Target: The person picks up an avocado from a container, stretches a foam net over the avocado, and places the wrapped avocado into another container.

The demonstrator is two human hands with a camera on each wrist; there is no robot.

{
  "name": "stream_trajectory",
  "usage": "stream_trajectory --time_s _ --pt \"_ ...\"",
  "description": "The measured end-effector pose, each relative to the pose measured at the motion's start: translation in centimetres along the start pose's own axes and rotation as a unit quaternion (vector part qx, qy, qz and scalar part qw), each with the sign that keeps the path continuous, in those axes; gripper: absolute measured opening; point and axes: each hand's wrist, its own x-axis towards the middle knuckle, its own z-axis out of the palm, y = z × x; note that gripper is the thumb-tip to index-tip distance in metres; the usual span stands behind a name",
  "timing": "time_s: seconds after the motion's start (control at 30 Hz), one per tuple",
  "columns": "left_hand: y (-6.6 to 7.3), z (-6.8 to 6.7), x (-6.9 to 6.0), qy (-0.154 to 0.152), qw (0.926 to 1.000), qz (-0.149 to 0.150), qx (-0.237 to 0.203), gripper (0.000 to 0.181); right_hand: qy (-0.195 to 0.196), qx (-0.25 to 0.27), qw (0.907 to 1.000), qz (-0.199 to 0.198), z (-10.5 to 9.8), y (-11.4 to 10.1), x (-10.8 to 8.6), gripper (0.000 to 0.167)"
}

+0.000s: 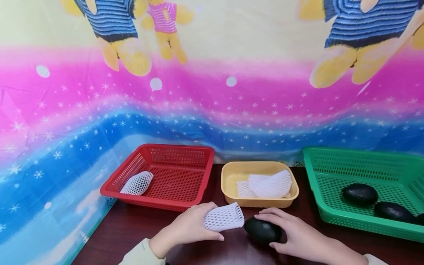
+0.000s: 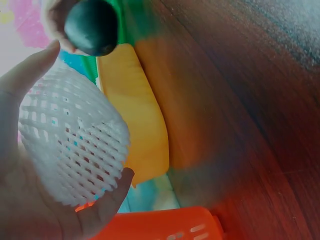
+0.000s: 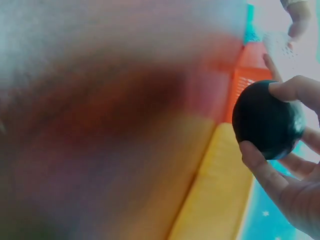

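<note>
The left hand (image 1: 188,226) gripped the foam net (image 1: 223,218) and the right hand (image 1: 299,232) grasped the dark fruit (image 1: 262,230) just to its right, so from afar I judged level alignment and a light squeeze best.

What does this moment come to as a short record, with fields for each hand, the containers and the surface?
Left hand: holds a white foam-mesh sleeve
Right hand: grips a dark, smooth oval fruit
Fruit position: outside the sleeve, one end toward it
Red plastic basket: one rounded white mesh bundle
Yellow plastic tray: white mesh pieces, count unclear
Green plastic basket: dark oval fruits, one cut off by the frame
Surface: dark reddish-brown table
</note>
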Motion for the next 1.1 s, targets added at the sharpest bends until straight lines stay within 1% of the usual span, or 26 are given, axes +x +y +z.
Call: stream_trajectory --time_s 0.13,0.27,0.37,0.57,0.7,0.93,1.1 --pt "0.1 -0.2 0.0 -0.010 0.9999 -0.008 -0.001 0.056 0.028 0.002 0.9996 0.002 -1.3 -0.7 0.3 0.072" --pt "0.2 -0.3 0.0 -0.016 0.9997 -0.017 -0.002 0.057 0.064 -0.018 0.9977 -0.012 -2.4 -1.3 0.6 0.075" --pt "0.2 -0.2 -0.1 -0.013 0.9998 -0.016 0.007 0.056 0.074 -0.022 0.9968 -0.019 -2.9 -1.5 0.9 0.076" --pt "0.3 0.2 -0.2 -0.005 0.9995 0.004 0.031 0.057 0.067 -0.008 0.9973 -0.029 -3.5 -2.0 1.1 0.073" --pt "0.6 0.2 -0.1 -0.005 0.9992 0.011 0.039 0.057 0.060 0.018 0.9975 -0.033 -3.6 -2.1 1.3 0.069" --pt "1.1 0.1 0.3 -0.011 0.9996 0.005 0.025 0.059 0.050 0.039 0.9976 -0.029 -3.2 -2.1 1.6 0.066" --pt "1.2 0.3 0.4 0.005 0.9996 0.015 0.025 0.056 0.043 0.063 0.9969 -0.019 -2.6 -2.2 1.9 0.064"
